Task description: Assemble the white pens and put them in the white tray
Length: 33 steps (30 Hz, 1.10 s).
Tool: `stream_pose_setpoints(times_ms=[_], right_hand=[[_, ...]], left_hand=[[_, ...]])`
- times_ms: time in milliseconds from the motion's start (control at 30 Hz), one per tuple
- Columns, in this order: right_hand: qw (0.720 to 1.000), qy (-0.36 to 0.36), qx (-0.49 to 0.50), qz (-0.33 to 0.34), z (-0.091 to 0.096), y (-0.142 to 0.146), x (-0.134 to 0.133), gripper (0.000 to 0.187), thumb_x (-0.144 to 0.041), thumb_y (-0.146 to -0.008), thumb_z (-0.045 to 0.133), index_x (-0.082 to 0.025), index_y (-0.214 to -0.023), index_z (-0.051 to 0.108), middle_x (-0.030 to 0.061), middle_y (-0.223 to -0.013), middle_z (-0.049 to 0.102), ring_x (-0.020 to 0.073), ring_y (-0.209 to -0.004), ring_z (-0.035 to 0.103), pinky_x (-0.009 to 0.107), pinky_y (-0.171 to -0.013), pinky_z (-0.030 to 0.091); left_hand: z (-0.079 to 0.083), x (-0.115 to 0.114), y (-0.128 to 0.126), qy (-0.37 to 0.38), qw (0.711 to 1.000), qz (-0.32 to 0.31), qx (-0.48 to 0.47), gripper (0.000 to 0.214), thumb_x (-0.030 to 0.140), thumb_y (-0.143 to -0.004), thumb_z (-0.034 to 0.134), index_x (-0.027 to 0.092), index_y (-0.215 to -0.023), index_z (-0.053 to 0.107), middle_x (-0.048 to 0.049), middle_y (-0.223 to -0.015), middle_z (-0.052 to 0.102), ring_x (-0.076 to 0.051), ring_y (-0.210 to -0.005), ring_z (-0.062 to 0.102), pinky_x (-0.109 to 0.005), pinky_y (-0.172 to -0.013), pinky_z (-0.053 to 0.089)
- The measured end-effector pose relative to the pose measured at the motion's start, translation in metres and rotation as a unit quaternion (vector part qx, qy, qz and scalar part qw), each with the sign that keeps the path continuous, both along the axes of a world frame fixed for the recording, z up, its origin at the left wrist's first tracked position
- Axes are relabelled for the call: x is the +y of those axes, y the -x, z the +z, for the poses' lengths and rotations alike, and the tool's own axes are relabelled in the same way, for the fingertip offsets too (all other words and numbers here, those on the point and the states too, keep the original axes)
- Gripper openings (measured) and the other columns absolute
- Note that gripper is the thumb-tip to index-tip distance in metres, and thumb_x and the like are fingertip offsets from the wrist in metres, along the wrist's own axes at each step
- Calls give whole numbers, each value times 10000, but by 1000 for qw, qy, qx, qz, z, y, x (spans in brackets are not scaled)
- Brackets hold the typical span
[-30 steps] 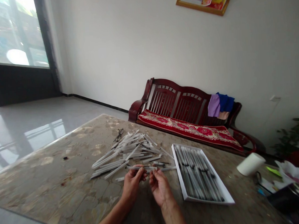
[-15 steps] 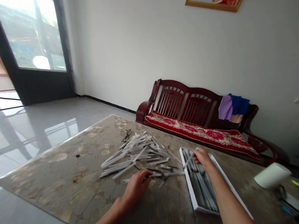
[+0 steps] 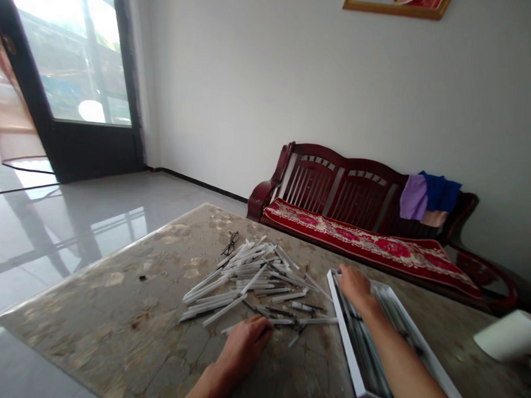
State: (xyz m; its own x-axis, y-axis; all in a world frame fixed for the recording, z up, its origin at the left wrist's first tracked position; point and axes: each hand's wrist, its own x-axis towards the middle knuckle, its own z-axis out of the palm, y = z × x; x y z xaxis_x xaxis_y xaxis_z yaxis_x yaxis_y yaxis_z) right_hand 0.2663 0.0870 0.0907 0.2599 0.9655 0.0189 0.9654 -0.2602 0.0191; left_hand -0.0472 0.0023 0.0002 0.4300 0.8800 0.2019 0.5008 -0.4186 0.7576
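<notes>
**Fingers (image 3: 260,334) together by loose white pens (image 3: 247,280), others curled in white tray (image 3: 345,337)**

Left hand (image 3: 242,349) rests at the pile's near edge on the stone-patterned surface (image 3: 121,325); right hand (image 3: 355,289) reaches into the tray, any grip hidden. Rows of pens already lie in the tray; a large loose pile remains outside it.
</notes>
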Motion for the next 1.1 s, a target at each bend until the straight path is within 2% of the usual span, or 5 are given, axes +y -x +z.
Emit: stream_pose_setpoints(times_ms=[267,600,733,867,1100], right_hand=[[986,-15,-20,165,-46,104,5,115,-239,-882,576,-247,-946,671,41,-1092,667,182,-970,651,249,-737,436],[974,-86,-13,211,-39,122,-14,121,-188,-897,553,-221,-991,622,58,-1042,678,204,-992,622,278,-761,441],[930,-149,73,329,-38,144,-49,97,-184,-898,556,-242,-940,622,20,-932,684,195,-933,609,278,-790,429],[895,-157,123,398,-42,160,-70,107,-201,-911,547,-230,-932,648,29,-891,681,199,-871,606,285,-778,435],[880,-70,205,423,-38,164,-42,160,-234,-918,549,-246,-932,708,-2,-896,714,145,-882,650,221,-799,455]], left_hand=[[5,-7,1,-19,1000,-4,13,228,250,-903,483,247,-894,711,-46,-881,729,-188,-805,676,-235,-722,466],[-1,-2,-3,52,985,71,-149,214,286,-867,518,212,-923,711,-41,-800,725,-172,-649,650,-255,-654,487],[-4,1,-3,116,943,138,-279,319,369,-833,561,179,-1068,665,-32,-765,708,-170,-577,625,-256,-553,483],[-4,1,-4,143,907,143,-368,335,498,-817,578,172,-827,650,-19,-670,665,-179,-574,620,-254,-516,478],[8,3,0,167,870,207,-414,356,546,-736,642,199,-696,575,12,-632,623,-186,-576,616,-284,-531,506]])
